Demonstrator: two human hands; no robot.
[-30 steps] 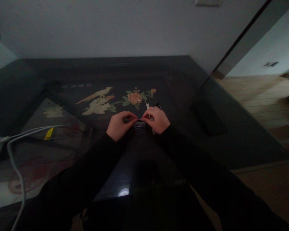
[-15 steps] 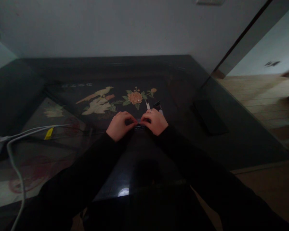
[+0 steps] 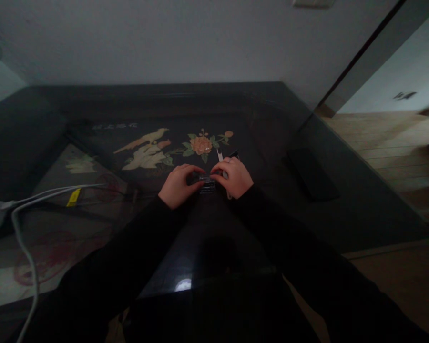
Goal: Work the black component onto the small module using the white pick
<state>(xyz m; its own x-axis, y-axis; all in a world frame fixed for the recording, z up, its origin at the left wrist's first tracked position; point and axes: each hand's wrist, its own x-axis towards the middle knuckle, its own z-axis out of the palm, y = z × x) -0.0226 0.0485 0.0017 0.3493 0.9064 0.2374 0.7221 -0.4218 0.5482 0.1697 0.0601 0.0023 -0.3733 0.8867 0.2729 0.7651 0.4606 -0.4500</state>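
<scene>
Far out to the left of the painted flower [image 3: 200,145], a white cable [image 3: 25,247] loops over the desk [image 3: 307,214], with a yellow tag [image 3: 73,197] lying beside its upper run. Closer in, still left of the flower, pale birds [image 3: 146,151] are painted under the glossy dark top. Just below the flower the left hand [image 3: 177,186] sits curled, fingertips pinched onto the left end of a small dark clip-like object [image 3: 207,184], too dim to name with certainty. Right beside it the right hand [image 3: 234,177] is curled as well, thumb and forefinger closed on the object's right end, so both hands have it between them, low over the desk directly beneath the flower. My read is that they are working the little piece between the fingertips, pressing or bending it, and that calls for a steady two-sided pinch and small, careful finger moves in poor light. Just above the right hand, right of the flower, a slim white piece [image 3: 219,155] and a dark bit [image 3: 233,154] lie on the desk. Further right a flat black slab [image 3: 311,174] rests near the desk's edge. Beyond that edge, wooden floor [image 3: 389,143] runs off past a doorway, and a plain pale wall [image 3: 164,43] stands behind the flower.
</scene>
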